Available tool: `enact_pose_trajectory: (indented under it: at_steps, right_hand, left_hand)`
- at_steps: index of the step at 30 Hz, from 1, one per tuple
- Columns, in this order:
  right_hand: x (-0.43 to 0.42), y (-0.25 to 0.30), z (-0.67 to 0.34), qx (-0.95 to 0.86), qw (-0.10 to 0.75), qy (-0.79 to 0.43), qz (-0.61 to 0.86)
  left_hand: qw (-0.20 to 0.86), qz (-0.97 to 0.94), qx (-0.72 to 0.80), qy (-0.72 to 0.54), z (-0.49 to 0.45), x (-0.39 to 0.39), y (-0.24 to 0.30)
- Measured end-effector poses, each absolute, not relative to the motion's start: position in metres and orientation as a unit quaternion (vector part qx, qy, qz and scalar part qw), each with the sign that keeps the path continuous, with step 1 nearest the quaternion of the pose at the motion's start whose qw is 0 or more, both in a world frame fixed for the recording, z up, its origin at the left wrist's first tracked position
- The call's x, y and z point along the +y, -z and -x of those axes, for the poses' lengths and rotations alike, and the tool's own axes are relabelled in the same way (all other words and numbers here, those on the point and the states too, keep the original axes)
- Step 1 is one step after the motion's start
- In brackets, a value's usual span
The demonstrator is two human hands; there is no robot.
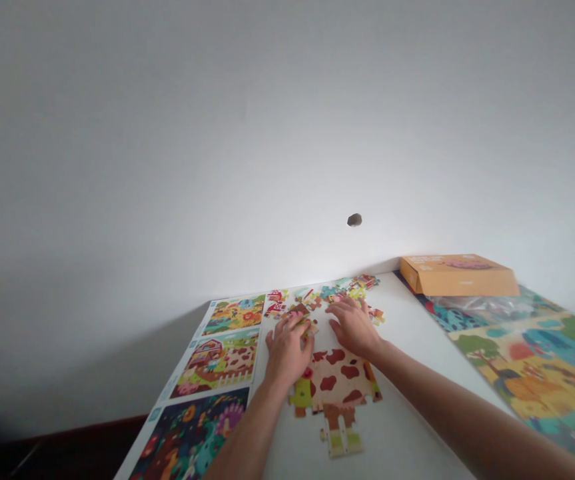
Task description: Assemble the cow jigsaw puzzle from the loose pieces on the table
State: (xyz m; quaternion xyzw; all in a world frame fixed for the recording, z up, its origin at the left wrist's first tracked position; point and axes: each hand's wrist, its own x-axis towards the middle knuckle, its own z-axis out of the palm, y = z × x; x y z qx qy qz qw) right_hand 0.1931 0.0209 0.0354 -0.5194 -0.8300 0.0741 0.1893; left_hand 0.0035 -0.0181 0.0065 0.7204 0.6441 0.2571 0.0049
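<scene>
A partly joined jigsaw puzzle [340, 380] with a brown-spotted cow lies on the white table, its legs and fence pieces toward me. My left hand [288, 343] rests over loose puzzle pieces [299, 310] just beyond the cow's left side, fingers spread. Farther right, my right hand [354, 325] reaches over the pile of colourful pieces [336, 291] at the back, its fingers apart and pointing left. Whatever lies under the fingertips is largely hidden. Several red-and-white barn pieces [275, 305] sit at the back left, beyond my left hand.
Left of the pieces lies a printed picture sheet [217, 360] with farm, safari and night scenes. An orange box [460, 275] and a clear plastic bag [482, 305] rest on a large safari picture [542, 360] at right. The wall [287, 167] behind has a small hole.
</scene>
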Motion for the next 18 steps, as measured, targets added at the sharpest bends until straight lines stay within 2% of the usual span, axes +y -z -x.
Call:
enact_pose_trajectory:
  at_steps: [9,14,18]
  right_hand:
    - [0.088,-0.043,-0.144,-0.831,0.143,-0.091,0.529]
    - [0.086,-0.054,-0.146,-0.816,0.172,-0.089,0.544]
    - [0.05,-0.061,-0.174,-0.791,0.217,-0.1,0.564]
  left_hand:
    - [0.004,-0.733,0.64,-0.232,-0.002,-0.021,-0.008]
    - [0.003,-0.729,0.649,-0.22,-0.002,-0.023,-0.008]
    - [0.003,-0.731,0.643,-0.229,-0.002,-0.022,-0.008]
